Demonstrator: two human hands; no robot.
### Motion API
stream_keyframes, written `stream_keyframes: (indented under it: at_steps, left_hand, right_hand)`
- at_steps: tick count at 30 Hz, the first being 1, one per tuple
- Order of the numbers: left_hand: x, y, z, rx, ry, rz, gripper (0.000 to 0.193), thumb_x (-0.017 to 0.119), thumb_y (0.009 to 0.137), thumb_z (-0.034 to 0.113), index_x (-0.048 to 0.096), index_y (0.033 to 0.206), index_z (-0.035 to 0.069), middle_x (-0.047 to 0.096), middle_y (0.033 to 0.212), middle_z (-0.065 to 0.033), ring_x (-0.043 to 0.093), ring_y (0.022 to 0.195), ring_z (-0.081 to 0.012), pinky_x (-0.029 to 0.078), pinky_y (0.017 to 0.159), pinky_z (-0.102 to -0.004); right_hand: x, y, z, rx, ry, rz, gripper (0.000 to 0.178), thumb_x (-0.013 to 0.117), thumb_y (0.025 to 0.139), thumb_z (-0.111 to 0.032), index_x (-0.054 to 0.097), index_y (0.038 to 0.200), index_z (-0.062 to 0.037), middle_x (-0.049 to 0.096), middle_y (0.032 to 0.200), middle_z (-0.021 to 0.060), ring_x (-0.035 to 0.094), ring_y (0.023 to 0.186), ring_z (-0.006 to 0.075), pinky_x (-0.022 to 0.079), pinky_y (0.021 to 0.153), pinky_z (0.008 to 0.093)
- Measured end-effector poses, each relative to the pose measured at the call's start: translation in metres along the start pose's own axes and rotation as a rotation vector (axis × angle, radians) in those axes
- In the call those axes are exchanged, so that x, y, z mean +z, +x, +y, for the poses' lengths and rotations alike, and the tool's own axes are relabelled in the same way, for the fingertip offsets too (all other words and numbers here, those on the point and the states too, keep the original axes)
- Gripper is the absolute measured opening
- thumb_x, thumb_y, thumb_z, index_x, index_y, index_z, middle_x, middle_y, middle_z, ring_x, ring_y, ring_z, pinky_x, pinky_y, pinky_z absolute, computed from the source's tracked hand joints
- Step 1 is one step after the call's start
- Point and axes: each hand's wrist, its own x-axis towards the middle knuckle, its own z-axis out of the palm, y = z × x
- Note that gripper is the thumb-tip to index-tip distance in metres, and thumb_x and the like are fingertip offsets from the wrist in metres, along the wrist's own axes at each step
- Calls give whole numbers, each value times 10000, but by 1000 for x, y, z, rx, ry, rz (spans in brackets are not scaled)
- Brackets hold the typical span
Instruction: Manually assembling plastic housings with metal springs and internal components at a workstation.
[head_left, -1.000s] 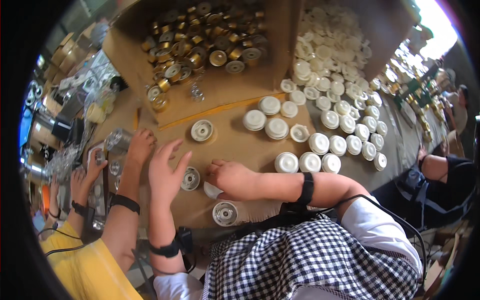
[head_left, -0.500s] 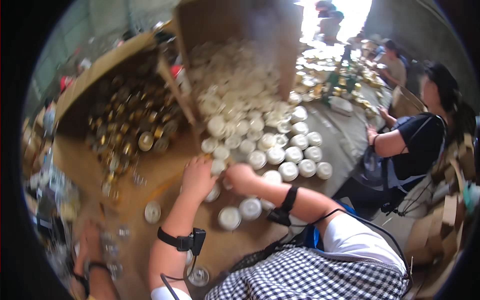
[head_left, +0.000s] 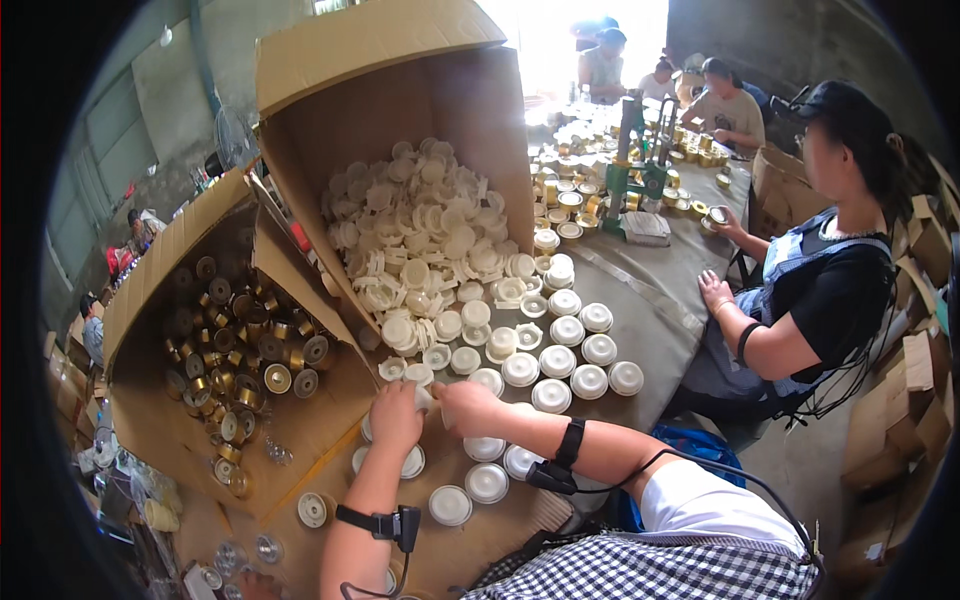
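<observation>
In front of the large tipped box, my left hand (head_left: pixel 398 415) and my right hand (head_left: pixel 468 408) meet over the cardboard. Between them is a white plastic cap (head_left: pixel 424 397), partly hidden by my fingers. Both hands are closed about it, the right with its fingers curled at the cap's right side. Loose white caps (head_left: pixel 418 374) lie just beyond my fingertips. Nearer to me, below my right forearm, sit several round white-topped pieces (head_left: pixel 487 482). One similar piece (head_left: pixel 312 510) stands alone left of my left forearm.
A tall cardboard box (head_left: pixel 390 40) spills white plastic parts (head_left: pixel 430 230). Left of it, another box (head_left: pixel 150 270) holds gold-coloured metal cups (head_left: pixel 240 350). White-topped pieces (head_left: pixel 553 362) stand in rows at right. A green press (head_left: pixel 640 180) and a seated co-worker (head_left: pixel 810 280) are beyond.
The view has shifted, showing more of the boxes and far table. My hands remain together at the box mouth. Another person's arm at lower left has mostly gone out of view.
</observation>
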Motion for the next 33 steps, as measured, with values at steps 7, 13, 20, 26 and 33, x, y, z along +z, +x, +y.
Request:
stream_keyframes:
  at_steps: [7,13,20,26,33]
  left_hand:
    - [-72,-55,40,-136,-325,163,483,818,763,132,644,1199,21,647,1119,-138,631,1055,-340,512,932,-424]
    - [-119,-155,51,-210,-679,406,467,789,780,4,651,1226,-3,654,1164,-138,658,1047,-238,535,924,-353]
    - [-133,-291,71,-496,-846,639,403,639,951,24,558,1334,-69,653,1253,-160,665,1071,-253,541,958,-346]
    - [-110,-365,80,-725,-912,925,425,648,945,-22,539,1351,-77,627,1279,-154,624,1145,-220,513,999,-353]
    - [-104,-420,79,-867,-671,1078,448,662,953,-30,540,1385,-34,638,1283,-140,629,1157,-196,512,1006,-336]
  right_hand:
    - [4,16,6,-35,-310,-210,338,855,646,-174,756,941,-43,748,976,160,724,974,359,586,833,455]
    - [9,18,0,-19,-360,-286,396,917,604,-246,775,921,-55,754,958,144,726,972,344,597,815,456]
    - [2,-6,-45,-173,-165,298,486,835,693,-268,694,1075,-3,676,1097,197,645,1084,355,542,927,453]
    - [33,-25,-113,-684,211,96,582,854,707,-265,687,1207,-19,669,1227,182,645,1104,362,532,962,433]
    - [86,-66,-190,-751,260,-267,575,822,724,-208,655,1234,0,656,1183,196,633,1097,384,530,957,439]
